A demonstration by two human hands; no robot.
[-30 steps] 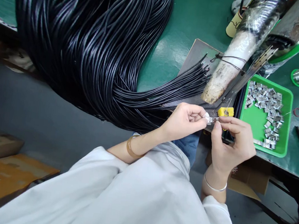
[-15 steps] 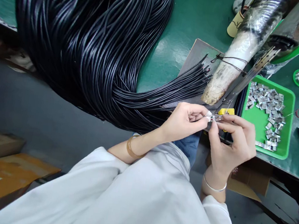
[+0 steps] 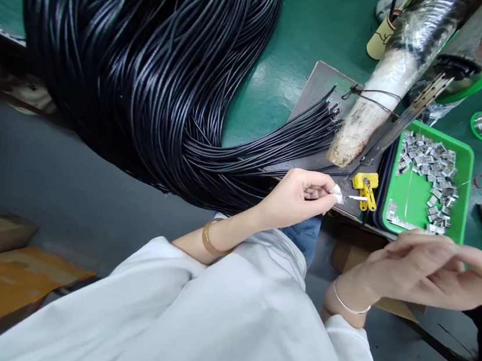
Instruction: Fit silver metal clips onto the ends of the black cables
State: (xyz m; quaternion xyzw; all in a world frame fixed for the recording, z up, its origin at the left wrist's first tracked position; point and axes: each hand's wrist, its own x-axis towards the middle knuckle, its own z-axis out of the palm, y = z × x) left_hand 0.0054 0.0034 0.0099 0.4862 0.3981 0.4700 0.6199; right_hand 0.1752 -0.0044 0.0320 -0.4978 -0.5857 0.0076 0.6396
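Green tray [image 3: 417, 196] of connectors [image 3: 423, 159], apparently

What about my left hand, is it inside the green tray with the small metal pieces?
No, the left hand is to the left of the green tray, pinching a slim pale piece.

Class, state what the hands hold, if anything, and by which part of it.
The left hand pinches a slim pale piece by one end; whether the right hand holds anything cannot be told.
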